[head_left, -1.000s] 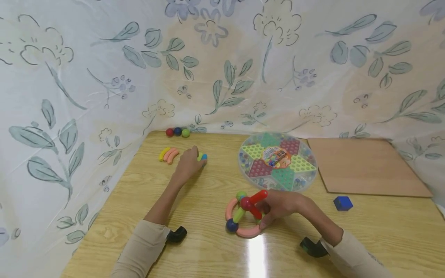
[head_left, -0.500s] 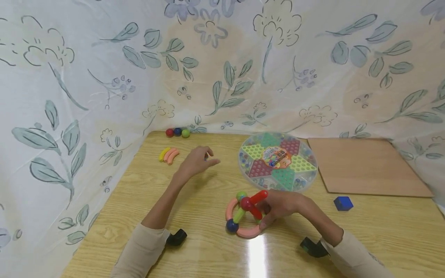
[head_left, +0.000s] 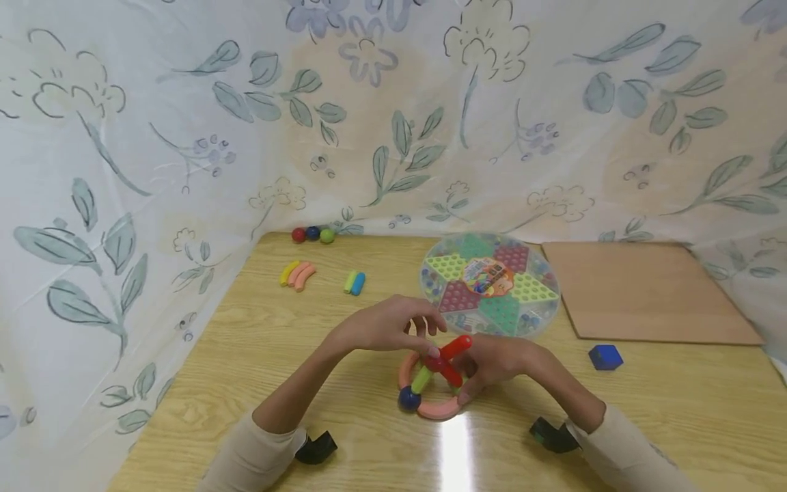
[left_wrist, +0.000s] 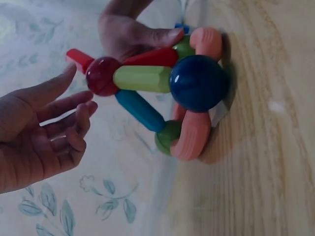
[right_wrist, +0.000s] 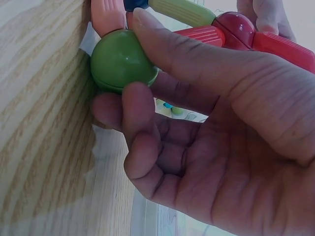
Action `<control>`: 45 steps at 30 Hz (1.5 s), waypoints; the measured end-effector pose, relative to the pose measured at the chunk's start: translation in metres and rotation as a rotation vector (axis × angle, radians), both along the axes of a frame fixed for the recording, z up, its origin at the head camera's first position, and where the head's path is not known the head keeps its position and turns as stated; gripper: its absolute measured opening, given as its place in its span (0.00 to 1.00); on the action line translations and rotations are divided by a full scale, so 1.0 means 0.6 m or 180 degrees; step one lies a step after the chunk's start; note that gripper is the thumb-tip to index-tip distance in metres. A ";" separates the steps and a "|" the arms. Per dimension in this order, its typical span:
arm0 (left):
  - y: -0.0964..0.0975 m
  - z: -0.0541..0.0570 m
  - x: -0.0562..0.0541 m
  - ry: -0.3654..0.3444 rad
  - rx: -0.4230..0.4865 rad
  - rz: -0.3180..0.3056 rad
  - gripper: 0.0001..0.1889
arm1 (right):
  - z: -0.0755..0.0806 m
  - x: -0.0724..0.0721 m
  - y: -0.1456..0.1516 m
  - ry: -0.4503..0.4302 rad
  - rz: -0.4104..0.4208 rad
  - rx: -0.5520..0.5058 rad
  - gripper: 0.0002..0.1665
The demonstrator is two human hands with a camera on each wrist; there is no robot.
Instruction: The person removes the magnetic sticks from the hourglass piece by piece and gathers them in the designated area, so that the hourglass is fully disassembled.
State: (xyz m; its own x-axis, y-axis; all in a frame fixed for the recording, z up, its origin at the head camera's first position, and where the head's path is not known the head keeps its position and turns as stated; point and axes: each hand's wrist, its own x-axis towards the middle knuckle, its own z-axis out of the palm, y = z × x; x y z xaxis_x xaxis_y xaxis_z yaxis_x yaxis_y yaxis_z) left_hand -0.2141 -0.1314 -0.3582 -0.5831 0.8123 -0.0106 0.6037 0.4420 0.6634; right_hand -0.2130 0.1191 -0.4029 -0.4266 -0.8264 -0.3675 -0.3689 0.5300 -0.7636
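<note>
A ball-and-stick toy structure (head_left: 421,379) stands on the table before me, with a ring of curved pink sticks (head_left: 439,410) at its base. Straight sticks rise from the base balls to a red ball (left_wrist: 103,76), and another red stick (left_wrist: 80,59) juts beyond it. My right hand (head_left: 498,359) holds the base, thumb and fingers about a green ball (right_wrist: 120,61). Over the top hovers my left hand (head_left: 384,326), fingers loosely bent and nothing in them. Its thumb is close to the red ball and jutting stick; whether it touches I cannot tell.
Behind lie a green stick (head_left: 350,281) and a blue stick (head_left: 359,283), some curved sticks (head_left: 298,275) and a row of balls (head_left: 313,234). A round marble game board (head_left: 490,283), a wooden board (head_left: 645,292) and a blue cube (head_left: 605,357) are farther right.
My left hand has come away from the green and blue sticks at the back, moving right and nearer to the structure's top. The right hand keeps its hold.
</note>
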 end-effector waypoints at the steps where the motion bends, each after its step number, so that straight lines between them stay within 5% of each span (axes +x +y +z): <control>1: 0.004 -0.001 0.003 0.0008 -0.0015 -0.0044 0.17 | 0.000 0.000 0.001 -0.0005 0.0000 -0.0004 0.27; 11: 0.023 -0.009 0.013 0.0076 -0.0046 -0.0195 0.14 | -0.005 0.000 0.002 -0.0119 0.0014 -0.0051 0.32; 18: 0.029 -0.007 0.017 0.0217 -0.0074 -0.0296 0.18 | -0.003 0.001 0.002 0.0040 -0.0032 -0.0018 0.20; 31: 0.034 -0.005 0.021 0.0285 -0.0074 -0.0296 0.18 | -0.003 -0.001 0.005 -0.0118 0.0067 -0.0130 0.32; 45: 0.031 -0.010 0.019 0.0437 0.0189 -0.0251 0.17 | -0.005 0.000 0.003 0.0006 -0.0036 -0.0054 0.23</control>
State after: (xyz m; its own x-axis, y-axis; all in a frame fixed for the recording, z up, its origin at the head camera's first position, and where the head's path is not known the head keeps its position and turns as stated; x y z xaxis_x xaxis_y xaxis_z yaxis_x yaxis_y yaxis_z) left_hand -0.2030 -0.1129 -0.3643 -0.5103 0.8524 0.1142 0.7217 0.3522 0.5959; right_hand -0.2133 0.1211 -0.4057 -0.4365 -0.8277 -0.3528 -0.3645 0.5212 -0.7717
